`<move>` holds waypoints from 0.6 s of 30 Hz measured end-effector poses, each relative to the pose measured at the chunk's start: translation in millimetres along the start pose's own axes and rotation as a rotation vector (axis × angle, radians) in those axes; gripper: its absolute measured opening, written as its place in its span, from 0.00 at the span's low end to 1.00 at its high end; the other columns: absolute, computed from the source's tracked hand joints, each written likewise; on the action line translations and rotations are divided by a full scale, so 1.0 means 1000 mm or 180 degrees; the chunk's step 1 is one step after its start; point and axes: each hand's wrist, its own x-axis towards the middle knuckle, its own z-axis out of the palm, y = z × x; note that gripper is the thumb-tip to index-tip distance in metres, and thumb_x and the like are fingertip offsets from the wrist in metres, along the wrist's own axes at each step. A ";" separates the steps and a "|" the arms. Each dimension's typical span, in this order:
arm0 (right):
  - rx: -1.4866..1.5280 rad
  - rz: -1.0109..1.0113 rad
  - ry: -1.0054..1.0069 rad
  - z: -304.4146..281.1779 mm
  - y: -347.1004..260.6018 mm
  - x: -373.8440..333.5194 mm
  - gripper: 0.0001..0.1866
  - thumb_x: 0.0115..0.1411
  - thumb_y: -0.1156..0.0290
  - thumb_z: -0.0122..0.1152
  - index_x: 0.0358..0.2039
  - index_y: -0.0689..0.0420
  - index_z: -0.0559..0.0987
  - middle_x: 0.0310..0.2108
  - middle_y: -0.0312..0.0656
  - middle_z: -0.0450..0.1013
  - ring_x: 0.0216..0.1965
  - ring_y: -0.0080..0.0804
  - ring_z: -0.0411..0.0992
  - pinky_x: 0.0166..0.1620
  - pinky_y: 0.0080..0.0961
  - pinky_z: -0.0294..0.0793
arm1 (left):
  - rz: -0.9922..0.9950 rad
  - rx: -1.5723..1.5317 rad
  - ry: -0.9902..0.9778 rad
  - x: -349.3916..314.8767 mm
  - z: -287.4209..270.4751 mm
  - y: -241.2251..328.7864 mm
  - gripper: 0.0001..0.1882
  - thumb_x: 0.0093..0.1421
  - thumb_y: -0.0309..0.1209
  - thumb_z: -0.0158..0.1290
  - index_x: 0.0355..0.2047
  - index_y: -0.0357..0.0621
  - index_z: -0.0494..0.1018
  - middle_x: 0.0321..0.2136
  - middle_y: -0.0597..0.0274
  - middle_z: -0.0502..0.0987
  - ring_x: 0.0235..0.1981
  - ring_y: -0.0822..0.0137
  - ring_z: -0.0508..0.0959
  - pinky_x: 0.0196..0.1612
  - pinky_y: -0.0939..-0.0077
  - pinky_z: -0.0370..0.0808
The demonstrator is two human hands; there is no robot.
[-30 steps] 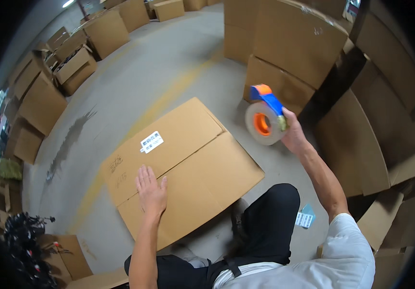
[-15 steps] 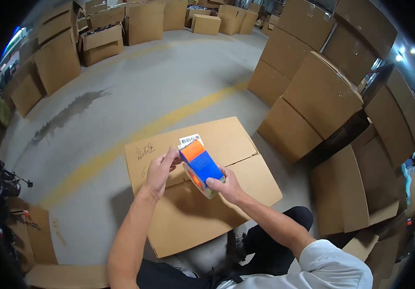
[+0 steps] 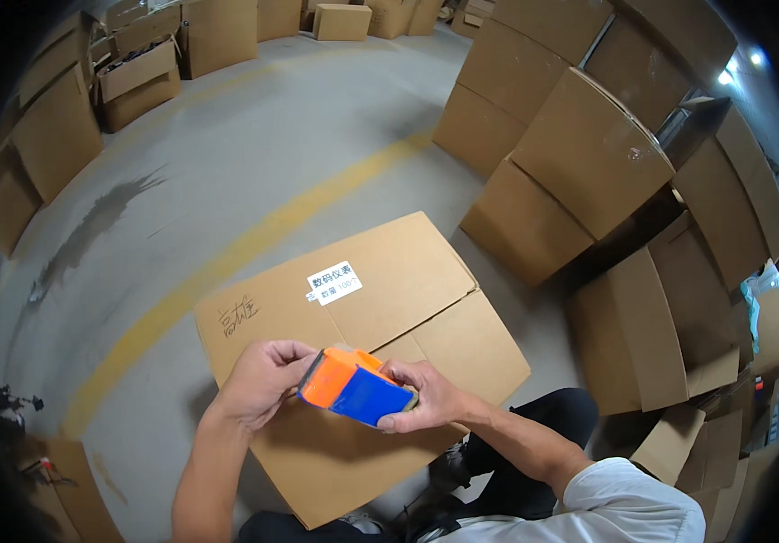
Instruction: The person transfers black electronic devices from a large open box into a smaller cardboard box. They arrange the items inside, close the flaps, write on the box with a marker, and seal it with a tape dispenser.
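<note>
In my right hand (image 3: pixel 426 396) is a blue and orange tape dispenser (image 3: pixel 373 395), gripped at its blue end with the thumb along the near side. My left hand (image 3: pixel 267 380) is at the orange end, its fingers bent and drawn together. Its fingertips are partly hidden there, and whether they pinch the tape's end does not show. Both hands are above a closed cardboard box (image 3: pixel 389 281), whose top flaps meet along a seam. A white label (image 3: pixel 332 282) and dark handwriting (image 3: pixel 239 317) mark the top of the box.
Tall stacked cartons (image 3: pixel 589 154) rise on the right, with open cartons (image 3: pixel 647 326) nearer me. More boxes (image 3: pixel 218 36) line the far side. A yellow line (image 3: pixel 272 222) crosses the grey floor (image 3: pixel 227 145). At the lower left is a carton (image 3: pixel 77 484) beside dark items.
The tape dispenser has come lower and nearer to me and has turned, so its orange end points more to the left. The box label is now uncovered. My left hand has moved with it.
</note>
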 end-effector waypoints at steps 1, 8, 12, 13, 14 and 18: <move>0.0071 -0.0022 -0.0004 0.000 0.001 0.001 0.28 0.51 0.57 0.79 0.43 0.63 0.78 0.38 0.41 0.78 0.40 0.27 0.75 0.48 0.27 0.74 | -0.0005 -0.0032 0.0000 -0.003 0.000 0.002 0.10 0.65 0.27 0.62 0.41 0.30 0.80 0.34 0.58 0.83 0.33 0.73 0.81 0.37 0.78 0.79; 0.0280 0.0030 -0.0052 -0.010 0.012 -0.002 0.26 0.49 0.60 0.79 0.41 0.61 0.76 0.37 0.41 0.76 0.38 0.29 0.74 0.45 0.28 0.74 | -0.0264 0.0148 -0.0270 0.021 0.010 0.024 0.09 0.62 0.23 0.63 0.41 0.31 0.78 0.35 0.60 0.82 0.32 0.75 0.80 0.38 0.80 0.78; -0.0514 -0.0568 -0.0194 -0.003 0.006 0.002 0.27 0.48 0.59 0.79 0.36 0.62 0.72 0.30 0.45 0.67 0.34 0.42 0.68 0.39 0.36 0.70 | -0.0339 0.1551 -0.0586 0.026 -0.013 0.022 0.09 0.58 0.22 0.63 0.39 0.33 0.78 0.32 0.65 0.80 0.31 0.78 0.78 0.36 0.82 0.76; -0.0588 -0.0736 -0.0258 0.001 0.007 0.006 0.26 0.48 0.58 0.78 0.35 0.61 0.72 0.30 0.45 0.67 0.35 0.43 0.68 0.40 0.36 0.70 | -0.0316 0.1643 -0.0760 0.022 -0.017 0.024 0.09 0.57 0.23 0.64 0.38 0.34 0.78 0.30 0.66 0.80 0.31 0.79 0.77 0.35 0.83 0.75; -0.0604 -0.0883 -0.0339 0.005 0.008 0.005 0.26 0.49 0.58 0.78 0.33 0.61 0.71 0.30 0.45 0.67 0.35 0.44 0.68 0.41 0.37 0.70 | -0.0404 0.1990 -0.0744 0.019 -0.011 0.028 0.09 0.56 0.23 0.65 0.36 0.35 0.79 0.29 0.67 0.79 0.30 0.80 0.77 0.34 0.83 0.75; -0.0757 -0.1006 -0.0332 0.008 0.008 0.001 0.25 0.50 0.56 0.75 0.33 0.61 0.70 0.31 0.47 0.68 0.37 0.48 0.68 0.43 0.42 0.68 | -0.0430 0.2859 -0.0430 0.003 0.008 0.034 0.08 0.56 0.25 0.65 0.34 0.34 0.80 0.23 0.67 0.79 0.28 0.81 0.76 0.34 0.82 0.75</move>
